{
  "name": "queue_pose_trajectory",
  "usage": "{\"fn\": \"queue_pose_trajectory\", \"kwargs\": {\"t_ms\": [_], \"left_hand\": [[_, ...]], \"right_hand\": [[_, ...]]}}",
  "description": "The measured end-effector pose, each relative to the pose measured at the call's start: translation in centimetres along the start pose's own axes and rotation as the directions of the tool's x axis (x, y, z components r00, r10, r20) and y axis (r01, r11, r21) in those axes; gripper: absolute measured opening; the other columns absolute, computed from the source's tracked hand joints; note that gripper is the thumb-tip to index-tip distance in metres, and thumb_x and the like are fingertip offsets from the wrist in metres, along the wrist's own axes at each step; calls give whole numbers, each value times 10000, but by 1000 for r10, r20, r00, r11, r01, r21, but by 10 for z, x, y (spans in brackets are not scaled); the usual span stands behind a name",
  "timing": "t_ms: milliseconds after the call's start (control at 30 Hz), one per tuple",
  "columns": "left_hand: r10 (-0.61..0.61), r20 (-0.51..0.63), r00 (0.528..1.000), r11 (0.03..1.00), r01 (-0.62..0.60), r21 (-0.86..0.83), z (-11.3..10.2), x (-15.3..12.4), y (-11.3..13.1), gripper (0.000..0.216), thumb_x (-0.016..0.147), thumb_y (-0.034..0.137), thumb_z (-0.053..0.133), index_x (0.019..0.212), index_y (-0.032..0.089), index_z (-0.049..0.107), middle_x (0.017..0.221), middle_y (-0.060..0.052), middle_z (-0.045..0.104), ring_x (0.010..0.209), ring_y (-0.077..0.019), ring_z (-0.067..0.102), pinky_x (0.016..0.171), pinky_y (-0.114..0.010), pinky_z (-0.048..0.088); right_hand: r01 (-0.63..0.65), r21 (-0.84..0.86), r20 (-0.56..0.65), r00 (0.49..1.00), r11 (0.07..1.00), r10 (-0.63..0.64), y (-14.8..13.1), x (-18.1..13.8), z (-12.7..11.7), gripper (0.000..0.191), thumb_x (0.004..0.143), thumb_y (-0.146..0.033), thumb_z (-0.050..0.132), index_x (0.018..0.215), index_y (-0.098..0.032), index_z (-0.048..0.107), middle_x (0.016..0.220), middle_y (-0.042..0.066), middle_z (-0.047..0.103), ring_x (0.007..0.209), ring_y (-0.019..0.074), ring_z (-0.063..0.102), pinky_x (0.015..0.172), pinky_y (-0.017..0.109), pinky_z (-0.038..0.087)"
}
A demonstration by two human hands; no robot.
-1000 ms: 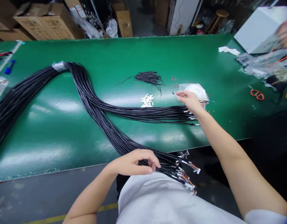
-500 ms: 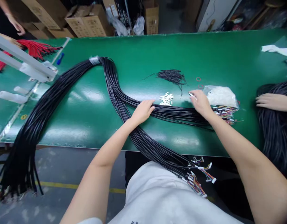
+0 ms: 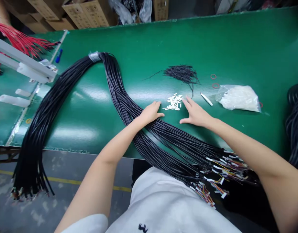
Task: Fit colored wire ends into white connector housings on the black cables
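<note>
Inside the surface's (image 3: 255,48) near edge, left hand (image 3: 150,113) and right hand (image 3: 196,114), uncurled, flank white tubes (image 3: 174,102); gathering seems underway, requiring inward sweeps.

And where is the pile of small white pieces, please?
The pile lies on the table, just right of centre in the head view, between the left hand and right hand, below the black strips.

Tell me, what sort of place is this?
Probably a cable workshop or small factory: a long, flat green workbench has a thick, bent bundle of black cables lying across it, and brown cardboard boxes sit beyond it.
</note>
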State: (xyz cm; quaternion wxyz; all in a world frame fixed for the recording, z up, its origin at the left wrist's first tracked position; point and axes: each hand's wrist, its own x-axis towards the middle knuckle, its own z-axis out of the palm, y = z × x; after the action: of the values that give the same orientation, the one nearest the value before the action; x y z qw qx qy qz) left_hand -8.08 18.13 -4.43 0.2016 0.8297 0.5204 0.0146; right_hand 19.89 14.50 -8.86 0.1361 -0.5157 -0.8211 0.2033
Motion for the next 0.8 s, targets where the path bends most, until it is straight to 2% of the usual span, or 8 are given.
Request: {"fn": "queue_pose_trajectory", "kwargs": {"t_ms": [100,167,233,333,433,533,667,800], "left_hand": [[-39,-16,999,998,38,-54,5,30,11,495,874,264,755,1300,73,591,1193,-196,696,1102,-309,661,954,-393,514],[-52,-29,998,992,48,-114,7,42,14,406,889,204,718,1261,85,609,1151,-171,714,1112,-294,665,978,-381,508],[-57,-39,998,982,49,-183,8,45,14,342,914,173,663,1245,102,615,1147,-151,723,1111,-273,674,990,-369,507],[-61,-50,997,958,44,-285,9,41,8,254,961,138,550,1201,124,631,1180,-131,729,1109,-243,683,1008,-362,506],[-61,-58,996,924,34,-380,12,34,3,223,956,70,485,1078,144,656,1152,-95,745,1092,-207,691,1019,-341,511],[-83,-100,991,876,25,-481,15,23,2,222,952,47,466,1041,162,635,1155,-77,746,1104,-173,695,1032,-312,515],[-167,-194,967,793,14,-610,18,8,6,209,958,60,431,1064,173,570,1165,-91,726,1069,-154,701,1021,-322,531],[-239,-232,943,692,-3,-722,20,16,12,245,912,61,467,1092,184,578,1115,-74,719,993,-149,692,1040,-368,538]], "right_hand": [[37,1,-16,999,999,-37,4,63,13,1265,654,-584,913,1617,-44,295,1685,323,243,1587,514,196,1276,706,228],[119,18,-38,992,993,-118,-1,90,24,1135,686,-590,891,1570,-90,384,1650,285,342,1561,480,286,1270,681,268],[197,33,-52,979,980,-195,-10,102,35,882,774,-568,832,1471,-149,491,1575,223,456,1485,404,425,1243,599,364],[243,47,-93,967,969,-238,-22,104,46,497,919,-481,691,1298,-183,572,1433,183,549,1344,341,529,1161,536,455],[237,44,-117,966,971,-230,-30,102,48,287,997,-407,563,1180,-189,595,1305,170,591,1235,329,549,1094,526,479],[196,27,-118,974,980,-191,-35,98,44,215,1017,-340,507,1105,-176,614,1204,169,618,1157,324,542,1048,509,478],[89,-14,-91,992,996,-89,-43,84,36,194,994,-278,536,1089,-152,649,1195,183,644,1144,336,534,1022,516,460],[-18,-32,-62,998,999,16,-49,70,31,223,1012,-256,525,1118,-124,670,1183,177,672,1144,310,580,982,472,493]]}}
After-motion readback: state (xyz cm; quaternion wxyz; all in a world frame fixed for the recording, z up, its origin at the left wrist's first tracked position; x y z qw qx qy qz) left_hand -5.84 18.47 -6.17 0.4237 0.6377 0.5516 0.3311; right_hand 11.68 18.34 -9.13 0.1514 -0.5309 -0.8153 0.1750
